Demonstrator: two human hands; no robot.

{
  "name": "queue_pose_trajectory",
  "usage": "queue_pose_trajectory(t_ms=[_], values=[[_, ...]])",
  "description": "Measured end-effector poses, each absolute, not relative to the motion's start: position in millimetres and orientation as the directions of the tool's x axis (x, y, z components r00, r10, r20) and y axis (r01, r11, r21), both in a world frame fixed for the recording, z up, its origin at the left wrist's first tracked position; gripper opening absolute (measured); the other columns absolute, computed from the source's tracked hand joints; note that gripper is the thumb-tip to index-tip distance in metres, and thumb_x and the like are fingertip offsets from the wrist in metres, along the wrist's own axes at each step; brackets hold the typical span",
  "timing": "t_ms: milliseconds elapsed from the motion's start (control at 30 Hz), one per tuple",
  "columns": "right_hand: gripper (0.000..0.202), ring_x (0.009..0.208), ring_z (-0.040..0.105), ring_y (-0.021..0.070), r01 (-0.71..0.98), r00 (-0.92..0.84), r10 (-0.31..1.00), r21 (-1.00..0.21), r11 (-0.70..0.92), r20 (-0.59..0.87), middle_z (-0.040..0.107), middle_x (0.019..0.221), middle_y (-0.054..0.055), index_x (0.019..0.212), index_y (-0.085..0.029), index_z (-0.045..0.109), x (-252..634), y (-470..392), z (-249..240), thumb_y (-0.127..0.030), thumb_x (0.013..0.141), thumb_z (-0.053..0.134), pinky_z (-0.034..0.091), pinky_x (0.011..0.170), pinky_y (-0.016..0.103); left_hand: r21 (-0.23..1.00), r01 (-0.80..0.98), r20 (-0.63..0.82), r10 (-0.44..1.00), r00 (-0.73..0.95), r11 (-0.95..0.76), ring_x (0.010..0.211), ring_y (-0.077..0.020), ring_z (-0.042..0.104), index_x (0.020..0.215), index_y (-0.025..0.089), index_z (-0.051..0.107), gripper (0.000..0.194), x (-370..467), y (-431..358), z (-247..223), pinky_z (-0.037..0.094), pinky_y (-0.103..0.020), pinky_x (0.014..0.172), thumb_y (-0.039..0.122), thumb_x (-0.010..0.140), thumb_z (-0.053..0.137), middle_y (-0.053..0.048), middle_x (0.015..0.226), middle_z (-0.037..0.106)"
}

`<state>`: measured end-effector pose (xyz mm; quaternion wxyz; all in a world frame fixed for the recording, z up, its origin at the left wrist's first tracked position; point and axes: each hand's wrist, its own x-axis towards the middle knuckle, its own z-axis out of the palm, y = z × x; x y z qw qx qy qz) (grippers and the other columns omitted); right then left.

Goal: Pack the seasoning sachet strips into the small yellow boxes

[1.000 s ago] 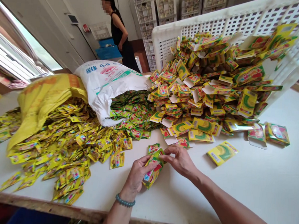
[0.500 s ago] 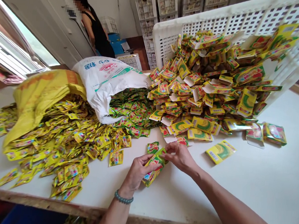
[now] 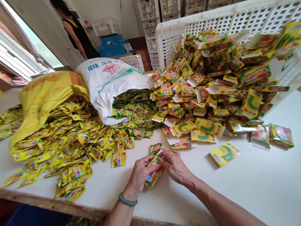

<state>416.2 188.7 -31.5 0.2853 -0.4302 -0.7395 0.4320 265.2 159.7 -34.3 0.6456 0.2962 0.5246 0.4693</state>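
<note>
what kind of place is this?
Probably a small hand-packing workroom. A white table holds sacks spilling yellow sachets, a tipped white crate pours out flat cartons, more crates are stacked behind, and both hands hold a carton.

On the tabletop [image 3: 252, 185] we see 2 sacks [image 3: 108, 79] lying at the left, sachets [image 3: 68, 144] spilling from them toward us. A tipped crate [image 3: 226, 24] stands behind at the right, cartons [image 3: 213, 87] pouring out before it. Our hands [image 3: 158, 166] meet near the front edge, between both heaps.
</note>
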Motion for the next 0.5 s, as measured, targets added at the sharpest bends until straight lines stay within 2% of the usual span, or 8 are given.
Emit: queue_pose_trajectory(t_ms=[100, 200, 267, 333, 400, 433, 500], values=[[0.013, 0.097, 0.058, 0.0202, 0.386, -0.405, 0.91, -0.885, 0.259, 0.09, 0.067, 0.095, 0.002, 0.099, -0.023, 0.057, 413, 185, -32, -0.026, 0.093, 0.046, 0.029, 0.1, 0.048, 0.883, -0.321, -0.37, 0.928, -0.03, 0.342, 0.071, -0.0162, 0.067, 0.092, 0.014, 0.072, 0.045, 268, 162, -32, 0.052, -0.024, 0.069, 0.025, 0.052, 0.087, -0.004, 0.079, 0.073], [0.022, 0.118, 0.049, 0.0269, 0.388, -0.212, 0.95, -0.872, 0.298, 0.231, 0.065, 0.107, 0.008, 0.106, -0.022, 0.06, 413, 186, -32, -0.034, 0.088, 0.055, 0.033, 0.1, 0.049, 0.899, -0.349, -0.308, 0.948, -0.077, 0.264, 0.073, -0.0165, 0.067, 0.095, 0.014, 0.07, 0.044, 269, 166, -31, 0.051, -0.023, 0.068, 0.026, 0.055, 0.085, -0.005, 0.083, 0.073], [0.029, 0.12, 0.048, 0.0285, 0.35, -0.082, 0.949, -0.883, 0.313, 0.303, 0.063, 0.113, 0.011, 0.104, -0.02, 0.063, 415, 188, -33, -0.041, 0.084, 0.059, 0.037, 0.1, 0.047, 0.897, -0.37, -0.307, 0.943, -0.129, 0.242, 0.071, -0.0163, 0.066, 0.096, 0.014, 0.067, 0.044, 268, 168, -31, 0.05, -0.024, 0.068, 0.027, 0.057, 0.084, -0.005, 0.082, 0.072], [0.036, 0.111, 0.055, 0.028, 0.256, -0.054, 0.966, -0.932, 0.259, 0.253, 0.063, 0.115, 0.012, 0.101, -0.02, 0.067, 417, 190, -36, -0.049, 0.081, 0.06, 0.044, 0.095, 0.043, 0.892, -0.393, -0.313, 0.933, -0.177, 0.224, 0.069, -0.0164, 0.066, 0.1, 0.014, 0.062, 0.047, 268, 167, -30, 0.05, -0.024, 0.067, 0.029, 0.06, 0.083, -0.005, 0.082, 0.072], [0.042, 0.099, 0.063, 0.027, 0.146, -0.167, 0.981, -0.982, 0.122, 0.097, 0.068, 0.108, 0.011, 0.1, -0.021, 0.07, 417, 190, -41, -0.055, 0.079, 0.059, 0.053, 0.083, 0.038, 0.905, -0.383, -0.276, 0.941, -0.197, 0.185, 0.073, -0.0176, 0.066, 0.111, 0.017, 0.055, 0.053, 268, 162, -29, 0.05, -0.026, 0.07, 0.032, 0.066, 0.079, -0.006, 0.088, 0.071], [0.045, 0.094, 0.066, 0.0268, 0.113, -0.229, 0.973, -0.992, 0.049, 0.022, 0.071, 0.103, 0.011, 0.1, -0.02, 0.071, 417, 190, -44, -0.057, 0.079, 0.057, 0.054, 0.081, 0.036, 0.924, -0.346, -0.241, 0.952, -0.19, 0.164, 0.077, -0.0186, 0.066, 0.118, 0.018, 0.05, 0.057, 268, 160, -30, 0.05, -0.027, 0.072, 0.035, 0.07, 0.076, -0.007, 0.093, 0.07], [0.047, 0.097, 0.066, 0.0271, 0.121, -0.283, 0.959, -0.992, 0.026, -0.009, 0.072, 0.103, 0.009, 0.099, -0.021, 0.073, 417, 194, -51, -0.059, 0.076, 0.059, 0.054, 0.084, 0.033, 0.977, -0.2, -0.109, 0.978, -0.177, 0.072, 0.088, -0.0194, 0.064, 0.128, 0.021, 0.044, 0.06, 268, 158, -36, 0.048, -0.028, 0.081, 0.041, 0.077, 0.069, -0.009, 0.103, 0.068]])
